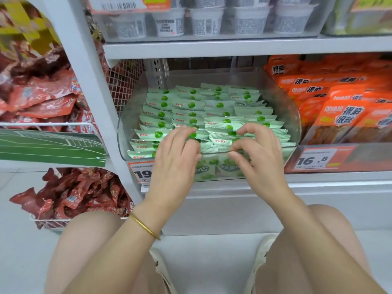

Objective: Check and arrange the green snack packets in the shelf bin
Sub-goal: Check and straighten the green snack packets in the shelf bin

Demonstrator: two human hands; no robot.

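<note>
Both curled, left hand point(176, 158), right hand point(259, 159), pinching green packets point(212, 107)

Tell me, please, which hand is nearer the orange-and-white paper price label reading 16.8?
Right. The right hand is just left of the orange-and-white paper price label; the left hand is farther left, beyond the right one.

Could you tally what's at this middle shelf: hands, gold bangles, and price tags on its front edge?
Hands: 2, left hand and right hand, both on the green snack packets in the clear bin.
Gold bangle: 1, on the left wrist.
Price tags: 2, the 19 tag and the 16.8 tag.
Total: 5
</note>
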